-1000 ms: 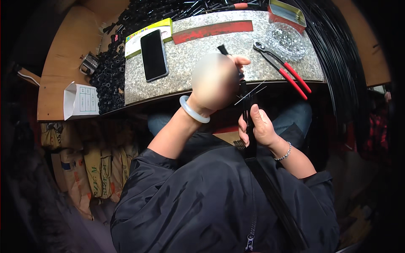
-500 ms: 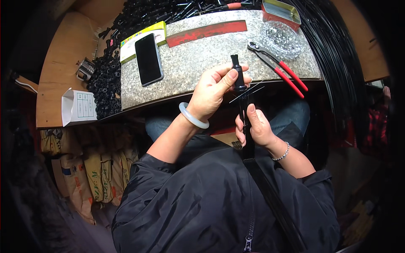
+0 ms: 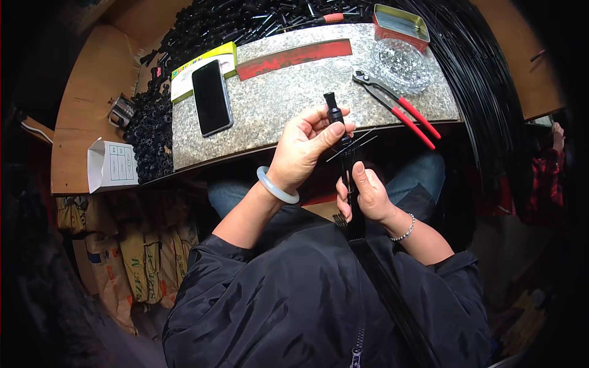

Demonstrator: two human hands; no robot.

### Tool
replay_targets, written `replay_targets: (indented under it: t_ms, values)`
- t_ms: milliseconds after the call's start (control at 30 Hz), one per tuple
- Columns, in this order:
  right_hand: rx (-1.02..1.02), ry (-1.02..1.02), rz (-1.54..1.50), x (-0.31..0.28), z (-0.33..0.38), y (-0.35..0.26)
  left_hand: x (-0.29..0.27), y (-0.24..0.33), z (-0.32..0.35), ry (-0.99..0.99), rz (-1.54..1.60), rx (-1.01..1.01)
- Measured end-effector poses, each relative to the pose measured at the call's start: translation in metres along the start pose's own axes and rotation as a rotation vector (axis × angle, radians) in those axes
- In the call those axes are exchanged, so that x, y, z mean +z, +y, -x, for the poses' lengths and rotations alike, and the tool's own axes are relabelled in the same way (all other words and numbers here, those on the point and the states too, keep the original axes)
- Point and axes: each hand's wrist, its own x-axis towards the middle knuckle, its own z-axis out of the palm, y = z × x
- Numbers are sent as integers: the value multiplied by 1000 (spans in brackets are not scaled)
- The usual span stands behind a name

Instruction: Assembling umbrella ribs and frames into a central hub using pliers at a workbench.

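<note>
My left hand [image 3: 305, 149], with a pale bangle on its wrist, pinches a short black tube-shaped part [image 3: 334, 112] at the top of a bundle of thin black rods [image 3: 350, 184]. My right hand [image 3: 364, 193], wearing a bead bracelet, grips that bundle lower down, just below the left hand. A few thin metal wires [image 3: 356, 143] stick out sideways between the two hands. The bundle runs down across my black jacket. Both hands are held over my lap, just in front of the stone slab's near edge.
A speckled stone slab [image 3: 276, 110] lies on the wooden bench with a black phone [image 3: 211, 97], a red strip [image 3: 294, 57], red-handled pincers [image 3: 399, 107], a clear bowl [image 3: 400, 63] and a small tin [image 3: 400, 23]. Heaps of black parts [image 3: 153, 135] and long black rods [image 3: 485, 92] surround it.
My left hand has slid up the bundle and now pinches the black tube-shaped part at its top. The right hand keeps its grip lower down.
</note>
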Motion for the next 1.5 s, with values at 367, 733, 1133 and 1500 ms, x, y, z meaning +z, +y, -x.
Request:
replay_targets:
  t_ms: [367,733,1133,1500]
  values:
    - [-13,-14,1,-1,-4,-5,-8,4,0,-85,-121,-93]
    - [-13,-21,-15,-1,0,-2,-4,2,6,-72,-126,-103]
    - [-78,-40,-5,-6,-1,0,-4,5,17,-263,-178,-13]
    - [-108,-75,-6,-3,3,1,-1,0,20,-195,-388,54]
